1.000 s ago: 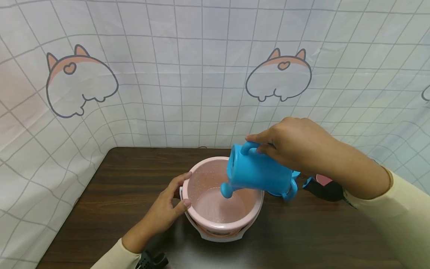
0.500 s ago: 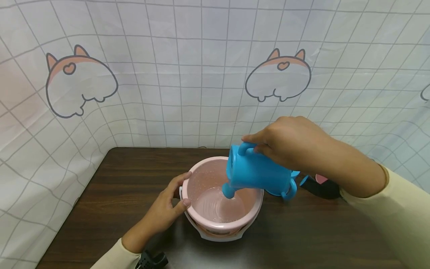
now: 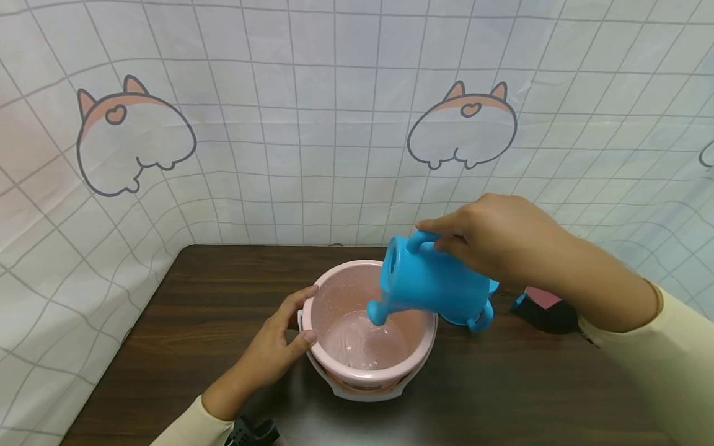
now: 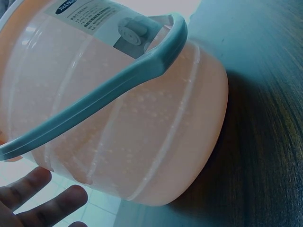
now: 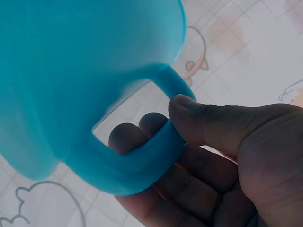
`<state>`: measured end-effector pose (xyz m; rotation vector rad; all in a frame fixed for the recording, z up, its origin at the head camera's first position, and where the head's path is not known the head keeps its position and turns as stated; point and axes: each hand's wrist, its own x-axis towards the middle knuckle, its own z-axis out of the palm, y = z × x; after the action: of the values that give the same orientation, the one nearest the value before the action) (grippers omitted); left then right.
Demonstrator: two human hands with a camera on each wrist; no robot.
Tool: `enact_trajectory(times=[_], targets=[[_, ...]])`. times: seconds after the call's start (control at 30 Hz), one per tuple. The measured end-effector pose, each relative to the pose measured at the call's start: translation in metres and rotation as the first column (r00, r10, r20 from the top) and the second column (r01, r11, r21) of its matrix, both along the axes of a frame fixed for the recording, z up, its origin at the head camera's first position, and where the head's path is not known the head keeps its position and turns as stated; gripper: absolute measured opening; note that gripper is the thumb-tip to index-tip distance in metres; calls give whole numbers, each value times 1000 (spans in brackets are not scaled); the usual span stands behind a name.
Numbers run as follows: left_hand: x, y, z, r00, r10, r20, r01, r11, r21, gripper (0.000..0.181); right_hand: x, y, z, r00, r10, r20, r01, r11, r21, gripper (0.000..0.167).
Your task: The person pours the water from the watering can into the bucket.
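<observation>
In the head view my right hand [image 3: 496, 238] grips the looped handle of a blue watering can [image 3: 435, 279]. The can is tipped over a pink bucket [image 3: 372, 373], its round spout head pointing down inside the rim. Shallow water [image 3: 362, 350] with bright glints covers the bucket's bottom. My left hand [image 3: 273, 347] holds the bucket's left rim between thumb and forefinger; other fingers [image 4: 59, 206] show beside its wall in the left wrist view. The right wrist view shows thumb and fingers wrapped round the can's handle [image 5: 128, 172].
Behind the can, a blue loop handle [image 3: 482, 317] belongs to something mostly hidden. A black and pink item [image 3: 546, 310] lies right of it, partly under my right forearm. The dark wooden table [image 3: 223, 297] meets a white gridded curtain [image 3: 312, 155]. A label is on the bucket [image 4: 106, 23].
The watering can and right hand shifted slightly left, then back right. The water's ripples have turned into scattered glints. My left hand and the bucket have stayed in place.
</observation>
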<state>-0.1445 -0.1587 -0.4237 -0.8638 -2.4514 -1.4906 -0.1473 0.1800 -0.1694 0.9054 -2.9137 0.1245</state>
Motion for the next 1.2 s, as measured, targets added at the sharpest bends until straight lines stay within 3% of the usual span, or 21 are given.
enact_trajectory(times=[0.57,0.8,0.93,1.03,1.2], targets=[[0,-1,0,1000,-15,-2,15,1000,9,64,7,50,-28,990,49,-129,-77,973,-219,45],[0,-1,2,1000,-12,7,12,1000,5,64,11,72,-46,963,71,-260,-142,953,-268,52],[0,-2,2,1000,-11,2,11,1000,3,64,13,83,-54,958,73,-279,-155,946,-286,53],[0,-2,2,1000,-12,1,12,1000,2,64,18,90,-59,969,37,-244,-113,946,-303,51],[1,-1,1,1000,-8,5,8,1000,-4,64,30,102,-73,982,-115,-148,66,951,-303,42]])
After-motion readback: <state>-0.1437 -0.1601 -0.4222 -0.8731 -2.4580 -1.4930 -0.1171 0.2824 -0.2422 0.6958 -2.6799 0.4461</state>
